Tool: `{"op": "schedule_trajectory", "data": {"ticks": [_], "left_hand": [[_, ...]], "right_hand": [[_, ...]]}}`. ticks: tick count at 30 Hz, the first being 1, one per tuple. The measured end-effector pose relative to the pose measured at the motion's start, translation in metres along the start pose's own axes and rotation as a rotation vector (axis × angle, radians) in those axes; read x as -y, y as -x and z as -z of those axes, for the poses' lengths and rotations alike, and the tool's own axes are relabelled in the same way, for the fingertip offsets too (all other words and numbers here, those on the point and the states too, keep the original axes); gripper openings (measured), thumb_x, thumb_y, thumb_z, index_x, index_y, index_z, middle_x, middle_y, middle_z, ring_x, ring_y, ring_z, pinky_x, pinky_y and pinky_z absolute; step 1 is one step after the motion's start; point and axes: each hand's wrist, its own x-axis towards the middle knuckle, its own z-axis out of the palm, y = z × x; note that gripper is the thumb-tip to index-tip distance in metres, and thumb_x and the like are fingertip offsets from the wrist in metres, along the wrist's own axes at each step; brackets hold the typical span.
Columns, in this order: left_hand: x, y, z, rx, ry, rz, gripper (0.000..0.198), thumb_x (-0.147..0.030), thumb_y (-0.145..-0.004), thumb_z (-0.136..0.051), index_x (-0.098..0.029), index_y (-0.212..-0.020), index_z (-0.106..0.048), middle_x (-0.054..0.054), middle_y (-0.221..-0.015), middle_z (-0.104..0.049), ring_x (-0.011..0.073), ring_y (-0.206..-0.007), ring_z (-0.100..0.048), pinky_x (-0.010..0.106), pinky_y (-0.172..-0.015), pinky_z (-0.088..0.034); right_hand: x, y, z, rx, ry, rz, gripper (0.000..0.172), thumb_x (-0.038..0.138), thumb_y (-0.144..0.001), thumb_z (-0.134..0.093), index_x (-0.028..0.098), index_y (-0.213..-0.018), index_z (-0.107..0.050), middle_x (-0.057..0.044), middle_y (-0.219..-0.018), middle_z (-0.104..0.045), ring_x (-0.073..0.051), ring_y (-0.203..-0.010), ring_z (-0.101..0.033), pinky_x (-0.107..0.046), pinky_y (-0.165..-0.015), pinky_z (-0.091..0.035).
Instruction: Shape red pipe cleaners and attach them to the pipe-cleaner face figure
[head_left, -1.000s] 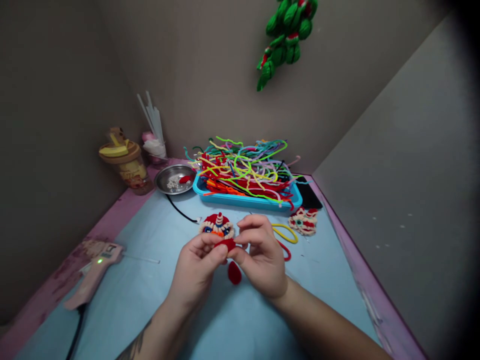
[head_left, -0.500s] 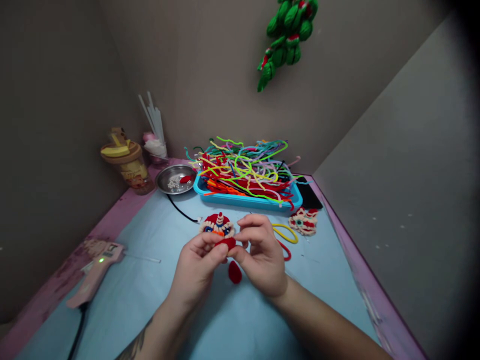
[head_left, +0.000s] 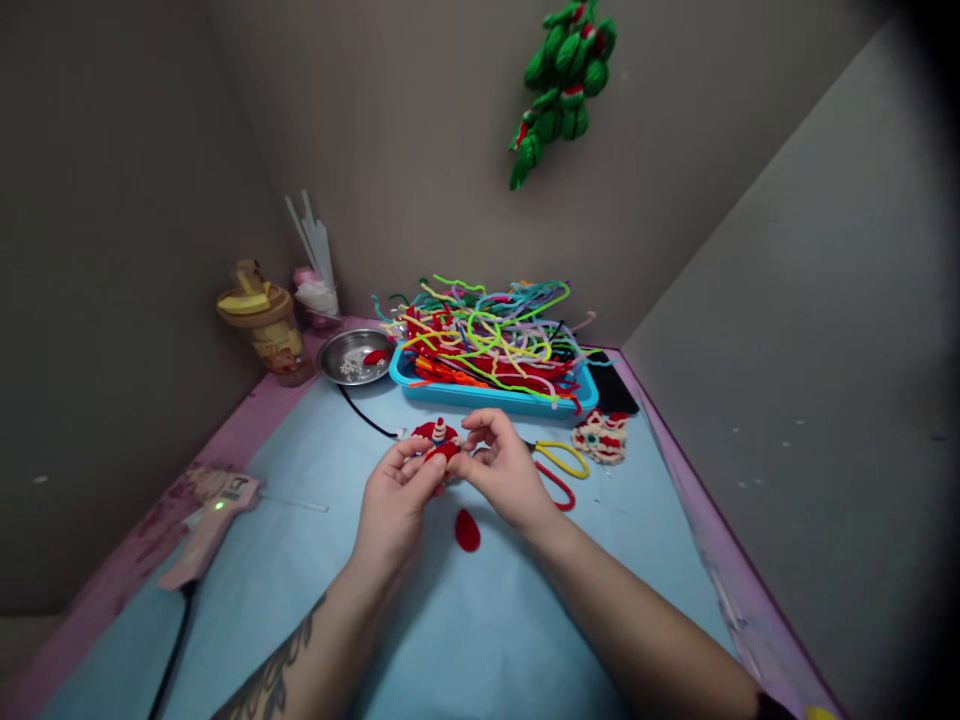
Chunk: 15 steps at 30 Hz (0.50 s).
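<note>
My left hand (head_left: 396, 492) and my right hand (head_left: 501, 470) meet over the blue mat, fingers pinched together on a small red fuzzy piece (head_left: 441, 452). Just behind them lies a red, white and orange pipe-cleaner figure (head_left: 437, 432), partly hidden by my fingers. A flat red drop-shaped piece (head_left: 467, 530) lies on the mat below my hands. Red and yellow scissors (head_left: 559, 470) rest right of my right hand.
A blue tray (head_left: 480, 398) heaped with coloured pipe cleaners stands at the back. Left of it are a metal dish (head_left: 354, 357), a jar (head_left: 264, 322) and a cup of sticks (head_left: 315, 290). A pink glue gun (head_left: 214, 515) lies at left. Another pipe-cleaner figure (head_left: 600, 436) lies at right.
Both hands have reached further forward, away from me, still pinching the red piece; they now cover more of the figure behind them. The view has tilted slightly.
</note>
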Motion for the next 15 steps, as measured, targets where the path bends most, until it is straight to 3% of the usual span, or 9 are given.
{"op": "schedule_trajectory", "data": {"ticks": [4, 10, 15], "left_hand": [[0.004, -0.001, 0.0, -0.046, -0.015, -0.022, 0.037, -0.027, -0.057, -0.085, -0.013, -0.081, -0.06, -0.002, -0.062, -0.067, 0.0069, -0.052, -0.057, 0.017, -0.052, -0.043], [0.003, -0.002, 0.002, -0.017, -0.061, 0.05, 0.044, -0.031, -0.054, -0.086, -0.014, -0.083, -0.058, 0.001, -0.063, -0.069, 0.0119, -0.054, -0.064, 0.016, -0.046, -0.042], [0.005, -0.003, 0.001, -0.015, 0.003, 0.029, 0.044, -0.027, -0.05, -0.088, -0.013, -0.08, -0.059, 0.001, -0.061, -0.07, 0.011, -0.055, -0.064, 0.019, -0.057, -0.049]], "right_hand": [[-0.004, -0.004, -0.001, 0.01, -0.016, -0.032, 0.034, 0.021, -0.062, -0.073, 0.022, -0.089, -0.053, 0.001, -0.088, -0.051, -0.014, -0.077, -0.052, -0.023, -0.057, -0.045], [-0.005, -0.009, 0.005, 0.066, -0.003, -0.083, 0.033, 0.025, -0.061, -0.075, 0.022, -0.085, -0.053, 0.001, -0.083, -0.054, -0.014, -0.072, -0.054, -0.023, -0.055, -0.046], [-0.009, -0.013, 0.01, 0.143, -0.048, -0.12, 0.033, 0.024, -0.062, -0.075, 0.023, -0.086, -0.052, 0.003, -0.074, -0.056, -0.013, -0.066, -0.055, -0.024, -0.054, -0.045]]}}
